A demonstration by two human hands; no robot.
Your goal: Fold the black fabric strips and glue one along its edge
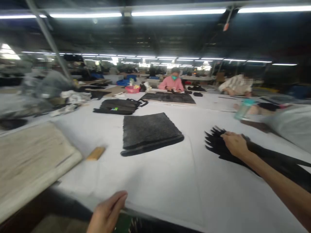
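Note:
At the right, my right hand [235, 144] is closed on the near end of a stack of black fabric pieces [264, 157]. Narrow pointed strips fan out from the stack to the left of the fingers. My left hand [108, 210] is over the table's front edge, its thumb and fingers pressed together, with nothing visible in them. A dark grey fabric stack [150, 131] with a fuzzy surface lies on the white tabletop [155, 181] between and beyond my hands. Motion blurs parts of the scene.
A thick beige padded slab [31, 161] fills the left side, beside a small wooden block [96, 153]. Farther back are a dark folded fabric piece [116, 106], a pink basin [132, 89] and a teal-capped bottle [244, 109]. Co-workers sit around the table.

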